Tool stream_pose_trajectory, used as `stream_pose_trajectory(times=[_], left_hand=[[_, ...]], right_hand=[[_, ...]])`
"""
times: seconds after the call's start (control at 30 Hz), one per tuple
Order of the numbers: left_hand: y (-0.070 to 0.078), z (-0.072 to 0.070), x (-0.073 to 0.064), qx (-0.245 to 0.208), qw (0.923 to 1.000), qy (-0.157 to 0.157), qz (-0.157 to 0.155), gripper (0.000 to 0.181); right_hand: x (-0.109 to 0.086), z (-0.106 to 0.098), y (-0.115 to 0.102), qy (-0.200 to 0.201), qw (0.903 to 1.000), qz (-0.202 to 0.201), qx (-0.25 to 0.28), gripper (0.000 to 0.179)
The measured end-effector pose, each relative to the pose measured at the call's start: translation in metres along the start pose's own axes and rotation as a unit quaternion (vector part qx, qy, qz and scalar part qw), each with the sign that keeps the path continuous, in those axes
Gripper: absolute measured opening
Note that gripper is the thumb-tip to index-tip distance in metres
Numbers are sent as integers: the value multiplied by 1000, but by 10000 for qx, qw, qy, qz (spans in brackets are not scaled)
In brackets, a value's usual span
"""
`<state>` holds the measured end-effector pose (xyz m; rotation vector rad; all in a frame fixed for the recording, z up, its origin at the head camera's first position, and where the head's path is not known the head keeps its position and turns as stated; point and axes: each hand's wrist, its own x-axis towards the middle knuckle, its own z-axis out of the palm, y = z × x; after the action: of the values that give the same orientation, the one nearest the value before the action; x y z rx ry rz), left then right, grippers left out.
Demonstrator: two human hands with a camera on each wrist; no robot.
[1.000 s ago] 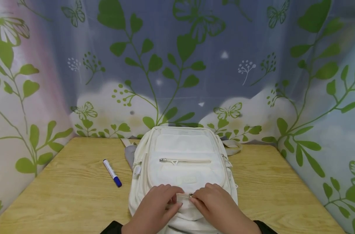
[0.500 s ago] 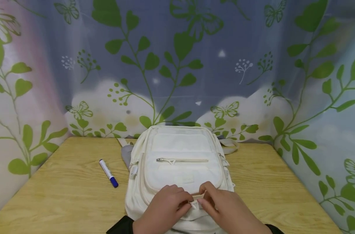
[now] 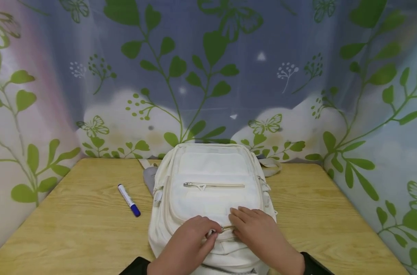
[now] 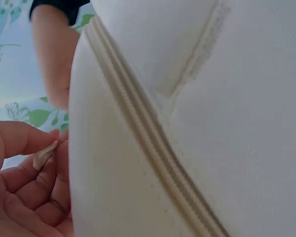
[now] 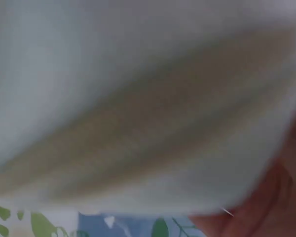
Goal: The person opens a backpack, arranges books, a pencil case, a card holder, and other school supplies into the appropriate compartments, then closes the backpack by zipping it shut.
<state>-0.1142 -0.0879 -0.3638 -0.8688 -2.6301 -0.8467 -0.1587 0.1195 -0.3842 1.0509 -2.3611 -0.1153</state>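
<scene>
A white backpack lies front side up on the wooden table. At its lower pocket, my left hand pinches a cream zipper pull between thumb and forefinger; the left wrist view shows the tab's end sticking out. A metal slider sits right at those fingertips, and a short run of zipper shows between my hands. My right hand grips the fabric beside this zipper, fingers above it and thumb lower down. In the right wrist view the right hand is blurred and partly behind the bag.
A whiteboard marker with a blue cap lies left of the backpack on the table. One shoulder strap sticks out behind the bag at right. A leaf-patterned curtain encloses the back and sides.
The zipper pull has passed from my right fingers to my left hand. My right hand has let go of it and shifted onto the fabric to the right.
</scene>
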Motion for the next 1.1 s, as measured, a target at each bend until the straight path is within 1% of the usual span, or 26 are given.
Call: stream_pose_trajectory(times=[0.03, 0.1, 0.2, 0.27, 0.33, 0.4, 0.5, 0.57, 0.63, 0.73, 0.83, 0.93, 1.03, 1.1], left_hand=[[0, -1, -1, -35, 10000, 11, -20, 11], [-2, -3, -1, -149, 9998, -33, -158, 11], [-9, -10, -4, -315, 9982, -100, -501, 10], [-16, -17, -6, -337, 9961, -128, -804, 10], [-25, -23, -10, -134, 9946, 2, -1027, 12], [-33, -30, -14, 249, 9925, 231, -1176, 14], [-47, -35, -16, 917, 9860, 700, -1204, 17], [-55, -37, -14, 1177, 9824, 881, -1152, 17], [-61, -38, -10, 1291, 9813, 1000, -1017, 17], [-65, -42, -8, 1317, 9810, 1032, -979, 16], [-63, -49, -12, 1388, 9788, 1059, -1069, 16], [-63, -58, -20, 1554, 9738, 1149, -1200, 17], [-74, -65, -24, 1725, 9677, 1342, -1258, 16], [-89, -65, -21, 1793, 9648, 1430, -1289, 13]], right_hand=[[0, 2, -2, 89, 9999, 18, -47, 29], [-2, 5, -4, 188, 9997, 90, -123, 23], [-5, 8, -5, 310, 9993, 190, -104, 20], [-6, 8, -4, 351, 9991, 245, -69, 20], [-8, 9, -3, 409, 9989, 243, -42, 21], [-9, 9, -2, 447, 9987, 239, -27, 21], [-11, 10, -1, 673, 9975, 214, -45, 20], [-12, 11, 0, 877, 9959, 221, -42, 17], [-12, 12, 0, 1093, 9937, 233, 8, 16], [-9, 13, -2, 1268, 9917, 199, 98, 15], [-7, 13, -6, 1340, 9907, 149, 189, 16], [-7, 13, -7, 1392, 9900, 139, 187, 16], [-8, 12, -5, 1415, 9896, 190, 174, 16], [-10, 10, -3, 1401, 9897, 243, 136, 18]])
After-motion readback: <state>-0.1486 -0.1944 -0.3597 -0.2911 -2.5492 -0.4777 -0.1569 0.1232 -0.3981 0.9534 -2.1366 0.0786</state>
